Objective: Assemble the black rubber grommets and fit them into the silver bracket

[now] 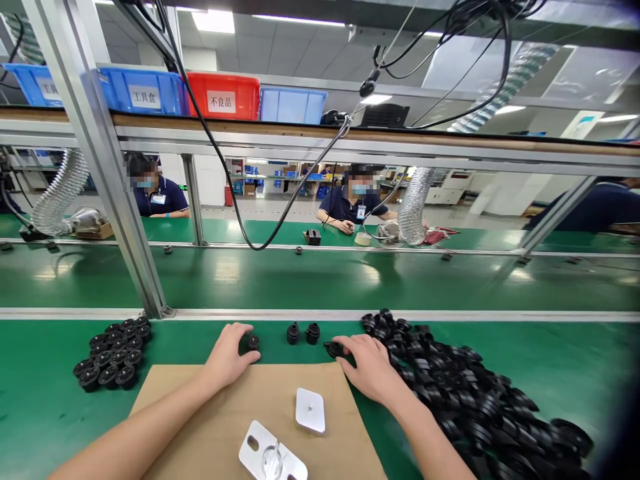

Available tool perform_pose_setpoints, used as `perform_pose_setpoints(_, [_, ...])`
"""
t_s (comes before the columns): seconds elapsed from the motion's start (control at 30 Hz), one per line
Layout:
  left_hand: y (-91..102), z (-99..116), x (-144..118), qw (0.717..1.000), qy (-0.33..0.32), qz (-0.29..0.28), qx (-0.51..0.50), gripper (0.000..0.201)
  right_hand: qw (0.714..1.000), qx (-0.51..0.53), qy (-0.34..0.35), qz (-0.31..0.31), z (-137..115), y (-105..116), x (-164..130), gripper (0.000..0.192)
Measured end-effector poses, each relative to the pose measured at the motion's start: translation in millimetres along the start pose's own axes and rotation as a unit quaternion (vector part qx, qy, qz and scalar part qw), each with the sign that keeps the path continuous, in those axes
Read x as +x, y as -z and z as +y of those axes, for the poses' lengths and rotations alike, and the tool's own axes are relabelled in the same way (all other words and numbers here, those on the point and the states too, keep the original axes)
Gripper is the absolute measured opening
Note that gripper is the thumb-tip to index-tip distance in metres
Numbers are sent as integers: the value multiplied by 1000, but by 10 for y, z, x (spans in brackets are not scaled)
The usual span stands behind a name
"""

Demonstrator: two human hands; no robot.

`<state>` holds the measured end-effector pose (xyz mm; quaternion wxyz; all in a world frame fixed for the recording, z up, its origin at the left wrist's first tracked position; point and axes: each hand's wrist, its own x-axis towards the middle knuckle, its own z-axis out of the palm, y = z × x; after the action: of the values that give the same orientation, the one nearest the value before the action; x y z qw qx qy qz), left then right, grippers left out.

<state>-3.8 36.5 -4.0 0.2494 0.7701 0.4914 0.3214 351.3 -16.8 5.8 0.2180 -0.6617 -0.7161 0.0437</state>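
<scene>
Pinching small black parts off the desk (40, 400): left hand (227, 357) fingers closing on one part (253, 342), right hand (367, 367) gripping another (333, 349) (keep both pinches upright, near the cardboard's (225, 427) far edge).

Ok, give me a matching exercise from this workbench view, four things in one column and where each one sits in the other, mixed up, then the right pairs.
Things:
1. left hand
2. right hand
3. red bin
4. white plate

Places:
A. on the cardboard sheet
B. on the top shelf, between blue bins
C. on a small black part at the sheet's far edge
D. next to the big pile of black parts, touching a black part

Pairs: 1-C, 2-D, 3-B, 4-A
</scene>
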Motion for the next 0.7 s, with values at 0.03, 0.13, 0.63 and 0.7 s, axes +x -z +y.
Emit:
perform_pose_setpoints(0.03, [7,-9,9,1000,7,2,-16,30,1000,10,0,3,7,0,2,30])
perform_pose_setpoints(0.13, [43,40,23,997,28,-2,-71,15,999,48,-6,18,1,27,23,23])
perform_pose_setpoints(0.63, [-359,477,-422,940,-28,-18,-338,28,806,590,-34,-27,-804,34,-125,33])
perform_pose_setpoints(0.7, [-354,452,-429,939,-47,-8,-341,29,747,660,-43,-63,-896,-36,-164,31])
